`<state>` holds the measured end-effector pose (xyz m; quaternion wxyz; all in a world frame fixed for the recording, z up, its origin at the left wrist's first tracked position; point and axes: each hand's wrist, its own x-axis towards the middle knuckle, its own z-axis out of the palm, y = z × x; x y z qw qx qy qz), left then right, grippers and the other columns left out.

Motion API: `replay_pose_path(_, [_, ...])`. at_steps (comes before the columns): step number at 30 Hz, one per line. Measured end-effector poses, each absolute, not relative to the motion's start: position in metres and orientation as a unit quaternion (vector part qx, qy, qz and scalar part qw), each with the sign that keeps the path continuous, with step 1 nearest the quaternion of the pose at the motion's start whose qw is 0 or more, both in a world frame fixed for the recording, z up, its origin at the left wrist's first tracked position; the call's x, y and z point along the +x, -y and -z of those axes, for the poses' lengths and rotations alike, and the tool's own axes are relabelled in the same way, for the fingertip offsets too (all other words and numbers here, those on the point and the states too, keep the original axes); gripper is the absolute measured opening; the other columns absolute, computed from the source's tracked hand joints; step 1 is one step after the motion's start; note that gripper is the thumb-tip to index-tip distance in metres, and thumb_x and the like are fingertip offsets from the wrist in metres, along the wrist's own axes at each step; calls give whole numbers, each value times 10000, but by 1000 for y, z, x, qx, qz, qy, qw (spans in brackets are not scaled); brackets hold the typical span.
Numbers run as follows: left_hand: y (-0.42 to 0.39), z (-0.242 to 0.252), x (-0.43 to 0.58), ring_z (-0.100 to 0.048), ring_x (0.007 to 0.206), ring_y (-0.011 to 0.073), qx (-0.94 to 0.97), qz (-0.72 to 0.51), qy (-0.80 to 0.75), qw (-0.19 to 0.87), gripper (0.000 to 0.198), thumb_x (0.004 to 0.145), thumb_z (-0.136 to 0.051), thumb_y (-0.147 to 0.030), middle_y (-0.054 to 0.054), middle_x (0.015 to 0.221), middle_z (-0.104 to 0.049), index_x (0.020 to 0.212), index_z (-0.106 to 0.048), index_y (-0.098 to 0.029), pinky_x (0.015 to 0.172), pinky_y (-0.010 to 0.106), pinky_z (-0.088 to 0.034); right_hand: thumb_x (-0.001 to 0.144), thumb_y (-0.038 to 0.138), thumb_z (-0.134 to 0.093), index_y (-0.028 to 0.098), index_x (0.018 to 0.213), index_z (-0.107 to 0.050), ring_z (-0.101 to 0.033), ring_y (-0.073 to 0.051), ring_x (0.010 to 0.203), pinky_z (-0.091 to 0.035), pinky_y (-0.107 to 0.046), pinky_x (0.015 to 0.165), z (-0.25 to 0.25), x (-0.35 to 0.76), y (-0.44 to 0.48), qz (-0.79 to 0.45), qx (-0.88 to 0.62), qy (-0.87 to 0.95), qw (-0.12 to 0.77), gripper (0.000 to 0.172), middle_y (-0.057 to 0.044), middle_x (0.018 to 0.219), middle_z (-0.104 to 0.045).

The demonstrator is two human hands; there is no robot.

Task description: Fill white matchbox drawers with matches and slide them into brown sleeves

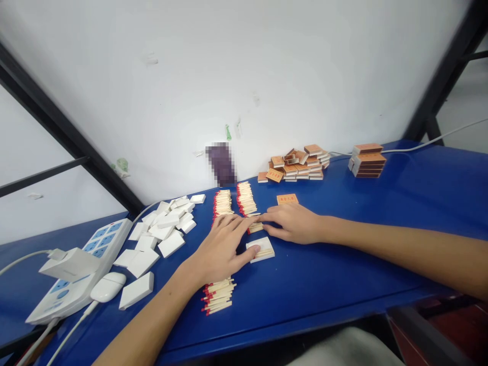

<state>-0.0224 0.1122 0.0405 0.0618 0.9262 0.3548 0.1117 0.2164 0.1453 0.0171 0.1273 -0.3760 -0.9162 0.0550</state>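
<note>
My left hand [223, 249] lies over a row of red-tipped matches [220, 297], fingers spread, its thumb touching a white matchbox tray [263, 250] with a few matches inside. My right hand [292, 222] reaches in from the right, its fingertips at the near end of a second match row [247, 198], beside my left fingertips. Whether its fingers pinch a match is too small to tell. Just beyond my right hand lies an orange matchbox cover [287, 199], partly hidden by the hand.
White trays [168, 221] are heaped at the left, near a power strip [82, 272] with a white charger [70, 264] and cables. Orange matchboxes [299, 163] are piled at the back, and a neat stack [367, 161] stands farther right on the blue table [324, 290].
</note>
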Motion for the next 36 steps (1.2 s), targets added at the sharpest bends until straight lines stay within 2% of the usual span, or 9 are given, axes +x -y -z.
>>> replay_pose_path(5, [-112,-41,-22,-453,1220,270,927,-107,-355,58,517,988,-472,-461,87,1315,-567,1452,-394,-246,1078,467,-316,990,313,-417,211,1261,-652,-642,-228,888,-425,-305,729,-17,216,-145,-65,-371,918,124,373,-105,998,-698])
replay_pose_path(16, [-114,-39,-23,-395,1337,276,930,-104,-350,45,527,992,-462,-475,75,1452,-499,1458,-377,-243,1132,484,-273,985,307,-417,217,1171,-699,-597,-184,752,-346,-270,609,-21,217,-145,-38,-356,926,120,350,-77,883,-674])
replay_pose_path(21, [-112,-41,-23,-441,1270,267,931,-115,-343,56,505,989,-473,-463,77,1367,-549,1445,-412,-253,1095,459,-326,985,306,-424,216,1180,-701,-612,-189,779,-370,-275,635,-20,220,-147,-54,-342,929,129,350,-80,908,-689])
replay_pose_path(26, [-112,-40,-23,-445,1250,278,930,-113,-346,51,515,993,-458,-477,89,1336,-559,1454,-408,-253,1084,472,-328,989,318,-419,216,1164,-714,-619,-195,776,-376,-279,641,-19,220,-149,-68,-343,927,138,358,-80,905,-703])
replay_pose_path(29, [-113,-40,-23,-450,1245,281,931,-112,-345,49,520,992,-456,-481,92,1330,-563,1456,-405,-251,1081,473,-326,979,297,-433,198,1109,-737,-626,-188,760,-390,-273,639,-18,220,-152,-105,-338,923,150,344,-78,900,-722])
replay_pose_path(33, [-113,-40,-23,-450,1236,278,932,-112,-342,53,508,989,-465,-478,85,1325,-564,1442,-422,-252,1078,463,-324,959,272,-471,180,1130,-736,-654,-183,813,-424,-265,693,-17,221,-156,-169,-326,912,185,329,-72,975,-749])
replay_pose_path(36, [-113,-39,-23,-456,1217,269,932,-113,-340,56,504,988,-471,-472,81,1305,-568,1435,-426,-243,1070,448,-329,958,300,-488,183,1106,-749,-629,-167,738,-404,-256,651,-18,220,-156,-185,-330,907,187,322,-54,881,-742])
